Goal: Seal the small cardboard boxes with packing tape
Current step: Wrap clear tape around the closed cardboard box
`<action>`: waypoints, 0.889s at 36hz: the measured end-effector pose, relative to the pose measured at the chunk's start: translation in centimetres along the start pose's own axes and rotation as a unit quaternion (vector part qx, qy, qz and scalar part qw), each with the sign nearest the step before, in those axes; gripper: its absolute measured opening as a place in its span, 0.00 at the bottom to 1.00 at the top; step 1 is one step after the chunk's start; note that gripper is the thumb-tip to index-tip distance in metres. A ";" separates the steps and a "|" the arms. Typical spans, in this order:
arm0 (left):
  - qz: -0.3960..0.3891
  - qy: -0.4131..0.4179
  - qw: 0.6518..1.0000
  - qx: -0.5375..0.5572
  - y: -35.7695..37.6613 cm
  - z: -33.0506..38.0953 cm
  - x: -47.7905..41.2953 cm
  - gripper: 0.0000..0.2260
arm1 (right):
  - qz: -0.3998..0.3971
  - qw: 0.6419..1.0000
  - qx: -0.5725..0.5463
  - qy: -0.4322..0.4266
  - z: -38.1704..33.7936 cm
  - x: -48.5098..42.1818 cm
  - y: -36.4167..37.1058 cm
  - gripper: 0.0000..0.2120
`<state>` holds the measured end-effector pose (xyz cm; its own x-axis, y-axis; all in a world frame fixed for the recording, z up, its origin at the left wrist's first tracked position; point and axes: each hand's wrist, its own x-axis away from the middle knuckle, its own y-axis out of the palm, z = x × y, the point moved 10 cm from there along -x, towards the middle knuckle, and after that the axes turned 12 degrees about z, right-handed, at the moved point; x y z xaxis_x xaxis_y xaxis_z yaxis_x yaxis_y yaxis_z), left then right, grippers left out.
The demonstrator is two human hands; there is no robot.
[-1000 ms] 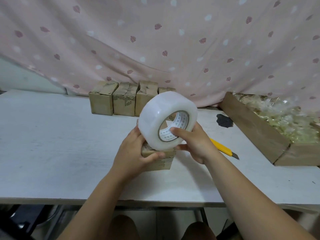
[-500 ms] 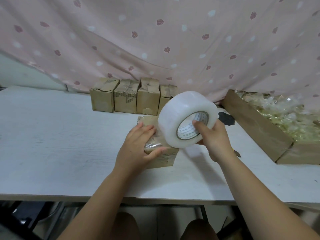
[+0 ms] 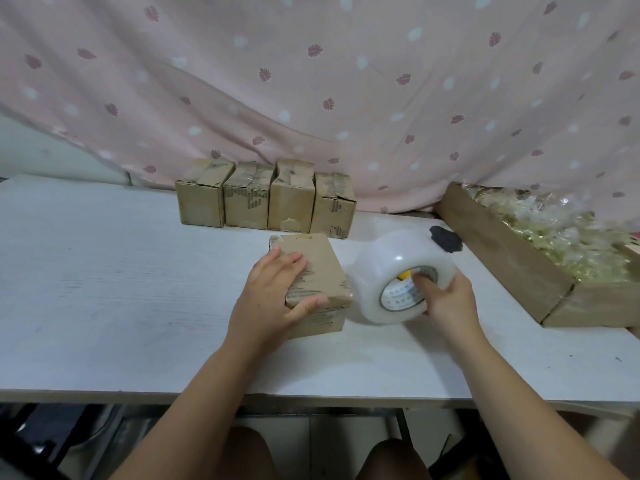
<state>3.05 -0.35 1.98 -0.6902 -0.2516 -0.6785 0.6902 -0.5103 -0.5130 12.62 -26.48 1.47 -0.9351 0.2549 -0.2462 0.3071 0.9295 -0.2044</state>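
Out left of the holding hand there is bare white table top (image 3: 121, 289). Beyond its fingertips, against the curtain, four small brown cardboard boxes (image 3: 263, 199) stand shoulder to shoulder. Their tops look taped, so I take them for finished ones put out of the way.

The left hand (image 3: 277, 289) pins the flat brown cardboard box (image 3: 318, 268) to the table near the front edge. Its fingers are spread on the lid and its thumb is hooked along the near top edge, clamped there, I'd say, so the box can't slide or lift when tape is drawn.

Just right of that grip, close by the box's right side, is the big roll of clear packing tape (image 3: 388, 271). The right hand (image 3: 446, 299) has it tight, thumb in the printed core and fingers wrapped behind, a hold that lets it turn. I can't make out whether a strip already runs from roll to box; clear tape hides well.

Past the roll is a black patch (image 3: 446, 239), and well right of that hand a long wooden tray (image 3: 502, 254) of crinkly clear wrappings.
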 end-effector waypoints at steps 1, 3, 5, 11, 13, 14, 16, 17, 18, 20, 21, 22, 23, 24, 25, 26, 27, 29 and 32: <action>0.001 -0.001 1.000 0.003 0.1 -0.1 0.0 0.49 | 0.003 1.000 -0.004 0.005 0.8 0.1 -0.2 0.06; -0.002 -0.003 1.000 0.011 0.2 -0.2 0.0 0.50 | 0.006 1.000 -0.009 0.013 1.7 0.5 -0.3 0.05; -0.007 -0.002 1.000 0.016 0.2 -0.2 0.0 0.51 | 0.006 1.000 -0.009 0.008 2.1 0.6 -0.2 0.08; -0.013 -0.050 0.995 0.089 0.0 -0.4 0.1 0.50 | -0.003 1.000 -0.002 -0.031 1.7 0.4 0.1 0.10; 0.003 -0.090 0.990 0.112 -0.1 -0.5 0.3 0.44 | -0.002 0.999 0.000 -0.040 1.7 0.4 0.2 0.10; 0.012 -0.113 0.986 0.123 -0.1 -0.6 0.4 0.38 | -0.002 0.999 0.002 -0.041 1.8 0.3 0.3 0.10; 0.020 -0.147 0.979 0.142 0.2 -0.7 0.7 0.30 | -0.003 0.999 0.000 -0.037 2.1 0.3 0.2 0.10; 0.019 -0.155 0.977 0.149 0.4 -0.7 0.8 0.28 | -0.003 1.000 -0.004 -0.031 2.4 0.2 0.2 0.10; 0.017 -0.157 0.975 0.154 0.5 -0.7 0.9 0.27 | -0.003 1.000 -0.007 -0.025 2.7 0.2 0.0 0.11; 0.015 -0.155 0.974 0.162 0.4 -0.7 0.9 0.27 | -0.004 1.000 -0.011 -0.023 2.8 0.1 0.1 0.13; 0.011 -0.154 0.974 0.165 0.4 -0.7 1.0 0.26 | -0.004 1.000 -0.012 -0.024 2.8 0.1 0.1 0.14; 0.005 -0.151 0.974 0.166 0.4 -0.6 1.0 0.24 | -0.002 1.000 -0.013 -0.025 2.8 0.1 0.1 0.14; -0.002 -0.148 0.975 0.165 0.5 -0.6 1.1 0.22 | 0.001 1.000 -0.012 -0.026 2.8 0.2 0.1 0.14; -0.007 -0.145 0.976 0.163 0.5 -0.6 1.2 0.19 | 0.006 1.000 -0.011 -0.028 2.8 0.2 0.0 0.14; -0.008 -0.147 0.976 0.162 0.6 -0.5 1.3 0.16 | 0.012 0.999 -0.009 -0.029 2.8 0.2 -0.1 0.14; -0.007 -0.156 0.974 0.162 0.5 -0.5 1.4 0.14 | 0.017 0.999 -0.006 -0.032 2.8 0.2 -0.1 0.13; -0.005 -0.168 0.972 0.166 0.4 -0.5 1.5 0.12 | 0.021 0.999 -0.002 -0.034 2.8 0.3 -0.2 0.13; -0.011 -0.181 0.971 0.158 0.2 -0.2 1.8 0.13 | 0.024 0.999 0.004 -0.037 2.8 0.3 -0.2 0.11; -0.027 -0.171 0.978 0.113 0.2 -0.1 1.6 0.20 | 0.023 0.999 0.005 -0.031 3.1 0.3 -0.2 0.10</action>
<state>2.09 -0.77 0.70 -0.7830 -0.4599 -0.4188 0.6120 -0.6895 -0.3872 12.85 -27.45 -1.51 -0.9078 0.2792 -0.3129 0.3507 0.9145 -0.2015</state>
